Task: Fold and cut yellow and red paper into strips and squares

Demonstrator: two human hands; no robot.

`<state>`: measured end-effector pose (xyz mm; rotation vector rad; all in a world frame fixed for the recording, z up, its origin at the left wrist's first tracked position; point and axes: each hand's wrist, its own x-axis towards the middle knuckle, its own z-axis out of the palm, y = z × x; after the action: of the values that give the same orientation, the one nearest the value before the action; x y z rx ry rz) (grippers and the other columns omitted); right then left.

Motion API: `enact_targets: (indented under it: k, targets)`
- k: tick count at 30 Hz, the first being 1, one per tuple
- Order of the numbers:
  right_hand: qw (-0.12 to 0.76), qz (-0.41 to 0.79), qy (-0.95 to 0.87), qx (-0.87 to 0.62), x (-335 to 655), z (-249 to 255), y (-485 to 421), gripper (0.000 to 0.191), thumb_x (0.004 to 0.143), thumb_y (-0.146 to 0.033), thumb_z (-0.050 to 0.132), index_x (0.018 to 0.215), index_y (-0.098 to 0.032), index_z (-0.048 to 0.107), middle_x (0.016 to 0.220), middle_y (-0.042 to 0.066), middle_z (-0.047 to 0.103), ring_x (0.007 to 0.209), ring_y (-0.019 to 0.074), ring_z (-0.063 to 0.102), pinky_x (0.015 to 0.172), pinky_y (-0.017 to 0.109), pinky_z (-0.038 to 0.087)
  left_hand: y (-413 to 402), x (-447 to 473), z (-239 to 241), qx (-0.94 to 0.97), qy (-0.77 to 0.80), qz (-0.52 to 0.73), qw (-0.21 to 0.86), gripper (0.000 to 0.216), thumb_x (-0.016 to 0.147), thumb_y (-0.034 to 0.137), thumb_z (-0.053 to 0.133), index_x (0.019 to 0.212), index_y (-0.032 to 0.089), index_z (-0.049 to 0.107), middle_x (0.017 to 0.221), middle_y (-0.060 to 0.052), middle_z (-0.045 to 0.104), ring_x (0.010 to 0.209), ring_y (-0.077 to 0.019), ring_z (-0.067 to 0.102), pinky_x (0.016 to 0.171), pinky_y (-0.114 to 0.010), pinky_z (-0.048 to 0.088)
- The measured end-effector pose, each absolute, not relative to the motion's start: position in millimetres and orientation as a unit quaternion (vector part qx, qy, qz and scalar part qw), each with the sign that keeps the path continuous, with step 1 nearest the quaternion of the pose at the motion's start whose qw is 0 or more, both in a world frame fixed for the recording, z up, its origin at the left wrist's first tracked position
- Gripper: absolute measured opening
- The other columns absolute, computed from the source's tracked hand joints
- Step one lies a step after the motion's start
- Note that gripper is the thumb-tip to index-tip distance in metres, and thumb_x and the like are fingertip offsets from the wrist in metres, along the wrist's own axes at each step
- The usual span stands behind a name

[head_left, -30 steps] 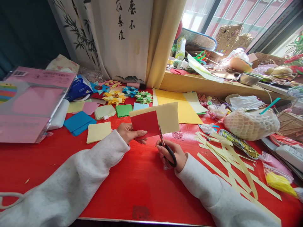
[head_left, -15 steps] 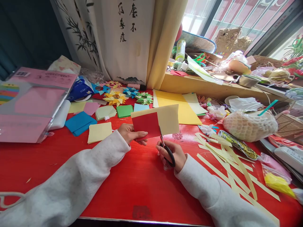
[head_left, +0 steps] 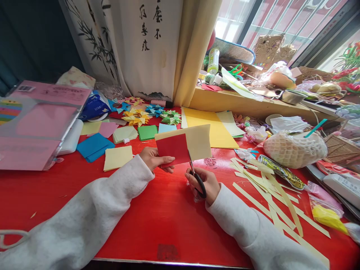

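Note:
My left hand [head_left: 157, 159] pinches a red paper square [head_left: 173, 149] laid over a longer pale yellow paper strip [head_left: 198, 141], thumb in front and fingers behind. Both papers are held up above the red table. My right hand [head_left: 204, 183] grips black-handled scissors [head_left: 200, 184], their blades pointing up at the right edge of the red square, on the lower edge of the pale yellow paper. How far the blades are apart is too small to tell. A stack of cream paper squares [head_left: 118, 157] lies just left of my left hand.
Blue squares [head_left: 95, 146], green squares [head_left: 147, 132] and folded paper stars [head_left: 137, 116] lie at the back left. Yellow sheets [head_left: 219, 127] are behind the papers. Cut paper strips [head_left: 264, 195] spread to the right, near a net-covered bundle [head_left: 294, 149]. A pink package [head_left: 42, 120] stands left.
Almost nothing differs. The whole view shifts very slightly, and both hands, the papers and the scissors keep nearly the same places.

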<state>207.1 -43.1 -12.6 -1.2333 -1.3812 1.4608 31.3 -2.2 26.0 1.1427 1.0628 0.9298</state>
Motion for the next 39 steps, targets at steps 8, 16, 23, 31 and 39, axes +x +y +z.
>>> enact_targets:
  k: [8, 16, 23, 31, 39]
  targets:
    - [0.374, 0.549, -0.561, -0.494, 205.5, -11.1, -41.8, 0.019, 0.067, -0.036, 0.053, 0.067, -0.019, 0.045, 0.037, -0.008, 0.036, 0.027, 0.0059, 0.035, 0.025, 0.017, 0.028, -0.9, 30.5, 23.6, 0.500, 0.461, 0.398, 0.616, 0.018, 0.053, 0.024, 0.067, 0.061, 0.009, 0.062, 0.049, -0.004, 0.062, 0.047, -0.0204, 0.060, 0.050, -0.035, 0.051]
    - [0.374, 0.543, -0.578, -0.481, 207.9, -12.2, -45.8, 0.015, 0.070, -0.032, 0.050, 0.066, -0.019, 0.045, 0.035, -0.008, 0.037, 0.024, 0.0066, 0.035, 0.024, 0.018, 0.029, -1.6, 30.8, 25.7, 0.497, 0.460, 0.390, 0.623, 0.017, 0.054, 0.023, 0.067, 0.061, 0.008, 0.061, 0.048, -0.004, 0.062, 0.045, -0.0203, 0.059, 0.051, -0.035, 0.051]
    - [0.379, 0.580, -0.523, -0.496, 203.6, -9.3, -43.5, 0.020, 0.066, -0.036, 0.053, 0.070, -0.017, 0.046, 0.039, -0.007, 0.038, 0.027, 0.0056, 0.034, 0.024, 0.017, 0.028, -0.4, 29.8, 23.7, 0.498, 0.452, 0.389, 0.630, 0.020, 0.052, 0.023, 0.068, 0.064, 0.008, 0.062, 0.052, -0.005, 0.063, 0.050, -0.0217, 0.060, 0.050, -0.034, 0.051]
    - [0.373, 0.561, -0.560, -0.483, 205.8, -14.4, -43.7, 0.018, 0.070, -0.036, 0.048, 0.069, -0.018, 0.045, 0.037, -0.008, 0.037, 0.025, 0.0062, 0.035, 0.023, 0.017, 0.029, -0.7, 31.0, 21.4, 0.503, 0.453, 0.381, 0.630, 0.020, 0.053, 0.024, 0.067, 0.064, 0.008, 0.062, 0.051, -0.005, 0.063, 0.048, -0.0208, 0.060, 0.049, -0.033, 0.051]
    - [0.385, 0.572, -0.513, -0.512, 202.9, -6.0, -43.7, 0.021, 0.063, -0.036, 0.056, 0.067, -0.017, 0.045, 0.038, -0.008, 0.038, 0.024, 0.0052, 0.034, 0.022, 0.017, 0.027, -1.1, 31.0, 23.8, 0.492, 0.454, 0.384, 0.636, 0.019, 0.051, 0.023, 0.068, 0.063, 0.009, 0.062, 0.052, -0.005, 0.063, 0.050, -0.0210, 0.060, 0.049, -0.033, 0.052]
